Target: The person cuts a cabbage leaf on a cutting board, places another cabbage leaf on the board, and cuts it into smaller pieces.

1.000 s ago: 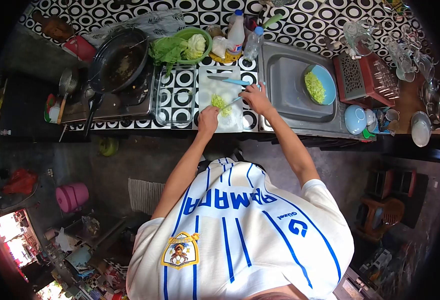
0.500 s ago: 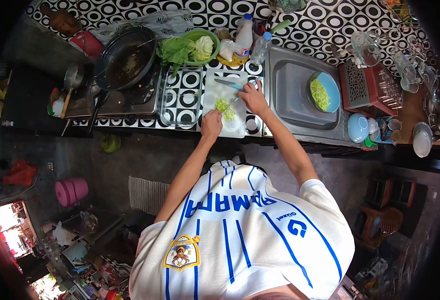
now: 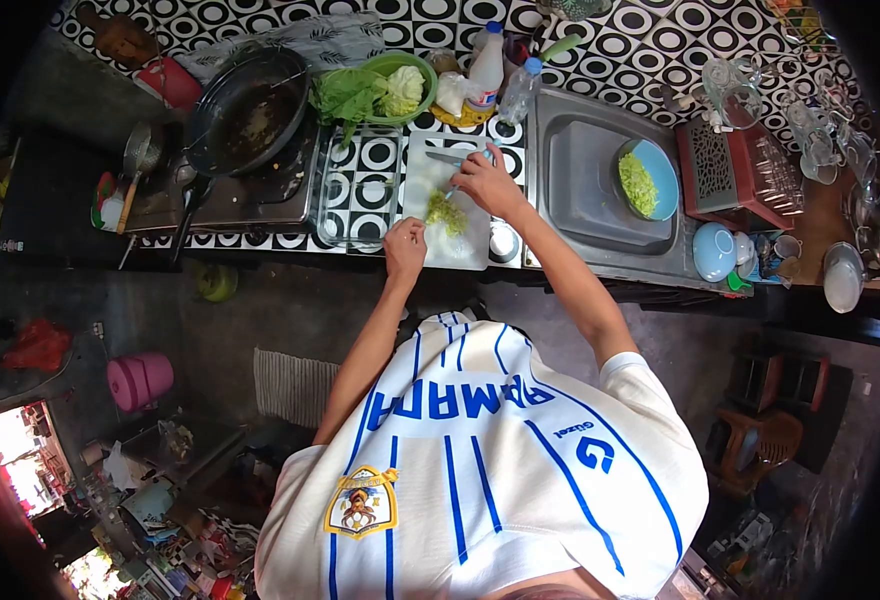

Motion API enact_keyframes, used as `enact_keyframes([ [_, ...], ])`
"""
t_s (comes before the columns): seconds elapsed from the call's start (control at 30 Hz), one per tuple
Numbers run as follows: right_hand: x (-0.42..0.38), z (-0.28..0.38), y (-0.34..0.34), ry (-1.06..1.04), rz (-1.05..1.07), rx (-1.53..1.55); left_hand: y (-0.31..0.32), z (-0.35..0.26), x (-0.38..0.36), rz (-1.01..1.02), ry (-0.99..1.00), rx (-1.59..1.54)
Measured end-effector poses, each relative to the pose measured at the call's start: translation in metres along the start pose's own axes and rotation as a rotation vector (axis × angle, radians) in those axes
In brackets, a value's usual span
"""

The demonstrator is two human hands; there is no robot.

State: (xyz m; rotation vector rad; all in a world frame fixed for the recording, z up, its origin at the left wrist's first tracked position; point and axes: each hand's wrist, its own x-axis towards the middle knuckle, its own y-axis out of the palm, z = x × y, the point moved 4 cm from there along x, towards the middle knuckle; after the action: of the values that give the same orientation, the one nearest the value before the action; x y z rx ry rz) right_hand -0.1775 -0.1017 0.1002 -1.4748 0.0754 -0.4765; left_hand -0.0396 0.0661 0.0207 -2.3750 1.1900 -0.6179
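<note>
My right hand [image 3: 490,185] is closed round a knife, mostly hidden by the fingers; a short bit of blade [image 3: 450,193] points at the chopped greens. Those pale green pieces [image 3: 447,216] lie in a small, slightly blurred heap on a white cutting board [image 3: 465,255]. A second knife [image 3: 444,156] lies across the upper part of the board, its handle end partly behind my right hand. At the board's left edge, beside the heap, my left hand [image 3: 405,245] has its fingers curled together. Whether anything small is pinched in them is hidden.
Left of the board are a glass dish [image 3: 332,238] and a stove with a black wok [image 3: 250,115]. A green bowl [image 3: 428,75] of leafy vegetables and several bottles stand behind. The sink [image 3: 580,240] on the right holds a blue bowl [image 3: 668,180] of chopped greens.
My left hand has shifted left, away from the heap. My right hand has moved up and left with the knife. The chopped greens have shifted slightly.
</note>
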Motion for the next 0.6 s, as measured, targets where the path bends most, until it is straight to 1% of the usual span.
enact_keyframes([
  [0.07, 0.006, 0.003, 0.001, -0.02, -0.006, 0.009, -0.003, 0.001, 0.002, 0.009, -0.044, -0.042],
  [0.17, 0.011, 0.0, 0.003, -0.016, 0.038, 0.049, -0.004, 0.005, 0.006, -0.001, -0.045, -0.038],
  [0.47, 0.024, -0.004, 0.005, -0.107, 0.015, 0.014, -0.002, 0.012, 0.012, 0.022, -0.029, 0.025],
  [0.5, 0.021, -0.007, 0.009, -0.07, 0.009, 0.036, -0.002, 0.01, 0.016, 0.04, -0.009, 0.023],
  [0.57, 0.006, -0.028, 0.042, 0.036, 0.055, 0.081, 0.005, 0.009, 0.027, 0.075, 0.045, 0.071],
  [0.6, 0.002, -0.032, 0.047, 0.091, 0.081, 0.103, 0.009, 0.007, 0.03, 0.096, 0.071, 0.093],
])
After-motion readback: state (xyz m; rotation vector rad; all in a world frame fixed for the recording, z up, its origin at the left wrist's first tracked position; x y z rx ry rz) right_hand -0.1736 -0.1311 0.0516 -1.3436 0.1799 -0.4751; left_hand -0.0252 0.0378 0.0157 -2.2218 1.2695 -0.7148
